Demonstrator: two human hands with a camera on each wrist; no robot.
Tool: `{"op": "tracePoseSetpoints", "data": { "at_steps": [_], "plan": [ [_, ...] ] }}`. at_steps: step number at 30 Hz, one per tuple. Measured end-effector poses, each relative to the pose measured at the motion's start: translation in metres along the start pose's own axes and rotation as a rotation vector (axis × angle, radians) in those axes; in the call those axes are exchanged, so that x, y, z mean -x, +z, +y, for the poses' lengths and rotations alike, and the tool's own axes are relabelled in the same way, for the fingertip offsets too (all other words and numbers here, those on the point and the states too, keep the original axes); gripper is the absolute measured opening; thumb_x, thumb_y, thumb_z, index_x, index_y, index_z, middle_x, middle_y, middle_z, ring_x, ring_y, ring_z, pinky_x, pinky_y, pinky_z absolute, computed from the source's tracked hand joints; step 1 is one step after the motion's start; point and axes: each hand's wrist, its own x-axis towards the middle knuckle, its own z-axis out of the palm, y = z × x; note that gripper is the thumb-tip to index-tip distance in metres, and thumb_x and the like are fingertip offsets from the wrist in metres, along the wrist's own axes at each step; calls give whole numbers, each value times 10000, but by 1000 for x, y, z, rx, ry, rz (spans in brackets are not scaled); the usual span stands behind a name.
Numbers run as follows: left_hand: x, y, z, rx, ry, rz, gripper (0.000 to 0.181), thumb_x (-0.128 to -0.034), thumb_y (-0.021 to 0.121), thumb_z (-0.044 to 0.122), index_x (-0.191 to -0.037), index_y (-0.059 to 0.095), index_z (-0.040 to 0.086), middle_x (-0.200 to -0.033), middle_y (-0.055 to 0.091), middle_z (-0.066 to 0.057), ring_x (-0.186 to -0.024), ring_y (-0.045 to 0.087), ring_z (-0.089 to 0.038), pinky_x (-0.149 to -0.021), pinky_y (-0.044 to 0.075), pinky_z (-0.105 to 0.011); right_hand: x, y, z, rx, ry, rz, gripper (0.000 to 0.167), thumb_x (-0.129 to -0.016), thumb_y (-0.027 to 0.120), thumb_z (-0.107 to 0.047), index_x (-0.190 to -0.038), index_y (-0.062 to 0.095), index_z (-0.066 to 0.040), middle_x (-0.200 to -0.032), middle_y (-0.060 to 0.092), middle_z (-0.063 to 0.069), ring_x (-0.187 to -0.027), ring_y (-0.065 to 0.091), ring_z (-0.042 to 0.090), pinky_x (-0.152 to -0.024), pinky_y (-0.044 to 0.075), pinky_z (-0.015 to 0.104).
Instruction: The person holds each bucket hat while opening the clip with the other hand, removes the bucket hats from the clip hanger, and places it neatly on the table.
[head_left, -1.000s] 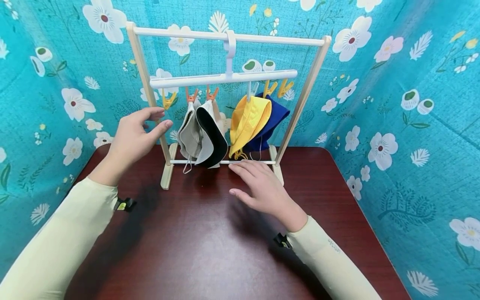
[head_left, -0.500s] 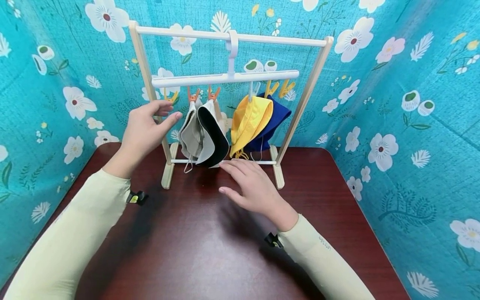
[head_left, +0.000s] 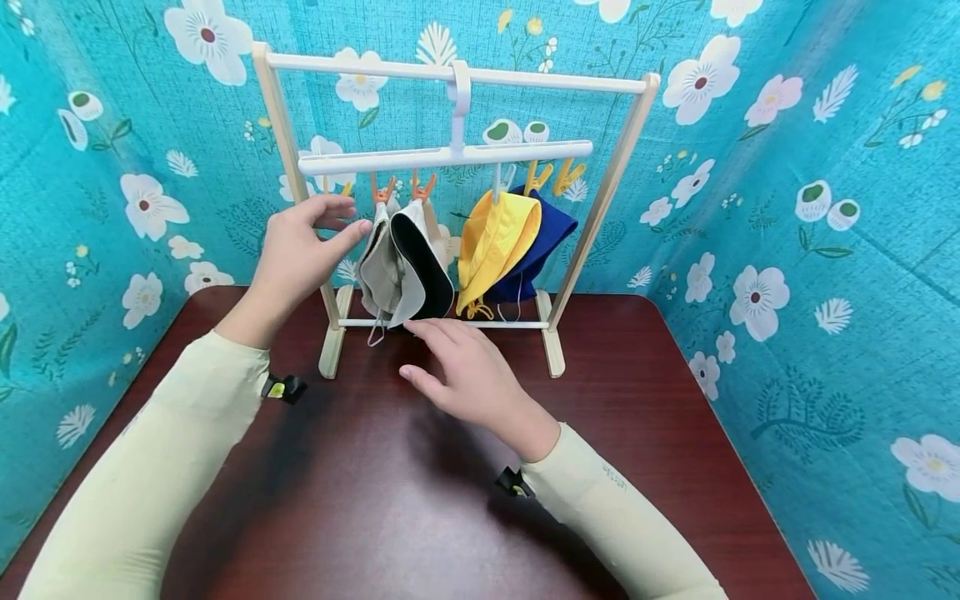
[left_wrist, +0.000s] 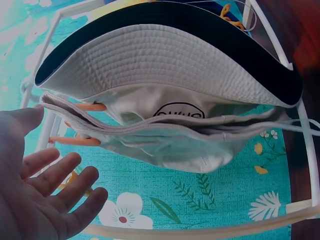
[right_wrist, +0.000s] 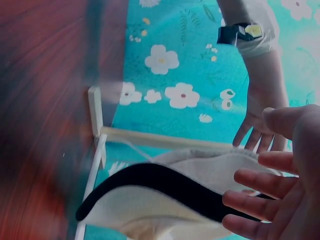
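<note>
Two pale hats hang by orange clips from a white hanger (head_left: 375,160); the front one (left_wrist: 130,60) shows a black brim edge, the other (head_left: 379,275) is at its left. My left hand (head_left: 300,246) is beside the left hat's upper edge, fingers apart and holding nothing; in the left wrist view the hand (left_wrist: 45,185) is palm up near the orange clips (left_wrist: 75,141). Below the black-edged brim (head_left: 423,267) is my right hand (head_left: 476,375), fingers extended and empty. Whether its fingertips touch the brim I cannot tell.
A yellow hat (head_left: 498,242) and a blue hat (head_left: 551,233) hang at the right of the hanger. Spare yellow clips (head_left: 568,177) hang at its ends. The wooden rack (head_left: 603,200) stands on a dark red table (head_left: 360,500) before a floral teal cloth (head_left: 795,250).
My left hand has moved right, closer to the left pale hat. My right hand has moved left, from under the yellow hat to under the black-edged one.
</note>
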Motion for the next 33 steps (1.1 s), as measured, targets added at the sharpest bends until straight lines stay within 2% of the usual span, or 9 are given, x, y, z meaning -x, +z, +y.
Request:
{"op": "tracePoseSetpoints", "data": {
  "at_steps": [6,14,25,33],
  "plan": [
    [-2,2,3,31,-31,3,587,-946,653,583,-1374,653,181,-1304,703,-53,-1189,653,-237,-938,513,-504,-12,2,-14,-38,82,-37,574,-1006,609,-489,-1467,546,-153,-1351,642,1,-1268,588,158,-1080,469,367],
    [-8,4,9,71,-34,42,545,-960,658,543,-1349,674,162,-1312,701,-65,-1192,649,-246,-951,519,-496,-29,1,-23,-120,179,-52,548,-998,628,-477,-1455,564,-181,-1426,607,-19,-1331,550,132,-1108,449,340],
    [-18,12,18,23,-44,96,490,-983,665,457,-1341,679,123,-1296,711,-72,-1154,689,-236,-957,545,-452,-52,2,-30,-282,312,-59,511,-1003,633,-443,-1440,562,-188,-1387,624,-43,-1298,560,86,-1099,458,330],
    [-23,22,22,40,-85,100,525,-983,660,475,-1354,669,103,-1303,708,-83,-1158,702,-221,-983,549,-413,-60,-2,-30,-289,376,-79,485,-1010,625,-430,-1432,573,-194,-1388,631,-40,-1299,566,100,-1094,464,338]
  ]
}}
